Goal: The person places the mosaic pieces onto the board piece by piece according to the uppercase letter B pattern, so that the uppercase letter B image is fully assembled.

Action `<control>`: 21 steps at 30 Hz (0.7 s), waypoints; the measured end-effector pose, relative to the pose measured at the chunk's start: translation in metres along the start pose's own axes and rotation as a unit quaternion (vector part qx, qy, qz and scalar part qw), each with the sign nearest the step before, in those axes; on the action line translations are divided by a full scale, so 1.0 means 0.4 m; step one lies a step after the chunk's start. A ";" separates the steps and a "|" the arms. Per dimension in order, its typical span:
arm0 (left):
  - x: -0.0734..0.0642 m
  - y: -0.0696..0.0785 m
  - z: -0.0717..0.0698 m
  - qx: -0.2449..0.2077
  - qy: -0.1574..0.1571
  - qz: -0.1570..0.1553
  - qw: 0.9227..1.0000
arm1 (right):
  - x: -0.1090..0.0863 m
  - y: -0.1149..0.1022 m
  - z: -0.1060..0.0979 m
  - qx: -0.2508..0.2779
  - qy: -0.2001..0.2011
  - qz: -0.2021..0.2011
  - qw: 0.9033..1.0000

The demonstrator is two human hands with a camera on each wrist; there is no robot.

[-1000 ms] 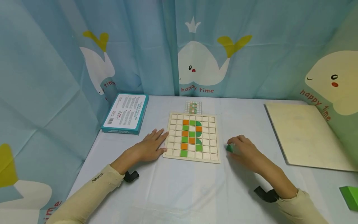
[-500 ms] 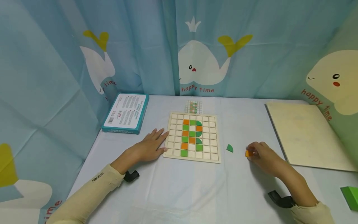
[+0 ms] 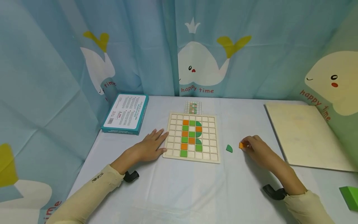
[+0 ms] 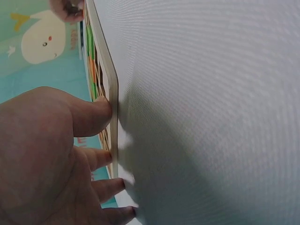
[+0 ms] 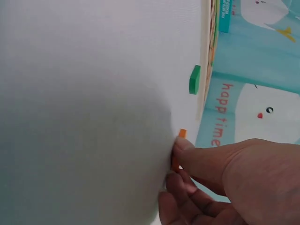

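Note:
My right hand (image 3: 257, 151) pinches a small orange square tile (image 3: 242, 145) between thumb and fingers, low over the table right of the board. In the right wrist view the orange tile (image 5: 182, 133) pokes out past the thumb. A dark green quarter-round tile (image 3: 229, 148) lies between that hand and the wooden grid board (image 3: 211, 157). Green and orange tiles fill several squares of the board, forming a letter R shape. With fingers spread, my left hand (image 3: 151, 145) rests against the board's left edge; the left wrist view shows its thumb and fingertips at the rim.
A printed pattern card (image 3: 193, 107) lies just behind the board. At the back left is a teal and white box (image 3: 126, 112). A large wooden panel (image 3: 305, 137) lies at the right, and a green block (image 3: 349, 197) sits near the right edge.
The right hand let go of the dark green quarter-round tile, moved right to grip the orange tile, then came slightly back toward the board and away from me. The left hand stayed put.

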State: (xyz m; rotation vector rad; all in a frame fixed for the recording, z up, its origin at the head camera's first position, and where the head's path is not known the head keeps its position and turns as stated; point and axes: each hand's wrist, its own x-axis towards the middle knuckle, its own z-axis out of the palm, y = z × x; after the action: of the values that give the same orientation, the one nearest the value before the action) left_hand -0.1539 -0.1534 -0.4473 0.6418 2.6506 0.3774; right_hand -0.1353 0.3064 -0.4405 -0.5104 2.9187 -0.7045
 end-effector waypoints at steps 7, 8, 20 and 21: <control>-0.004 0.003 -0.001 -0.001 0.005 0.002 1.000 | 0.053 -0.039 0.026 0.024 0.004 0.032 0.999; -0.005 0.004 0.000 0.000 0.004 0.001 1.000 | 0.060 -0.052 0.031 0.030 0.002 0.037 0.999; -0.003 0.003 0.001 -0.004 0.004 0.000 1.000 | 0.098 -0.255 0.126 0.027 -0.018 -0.092 0.995; -0.003 0.003 0.001 -0.005 0.004 0.000 1.000 | 0.100 -0.268 0.134 0.028 -0.020 -0.101 0.994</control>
State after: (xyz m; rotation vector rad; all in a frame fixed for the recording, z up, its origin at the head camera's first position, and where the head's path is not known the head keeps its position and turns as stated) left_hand -0.1523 -0.1530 -0.4468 0.6398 2.6555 0.3932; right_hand -0.1317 0.1801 -0.4394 -0.8115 2.8277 -0.7852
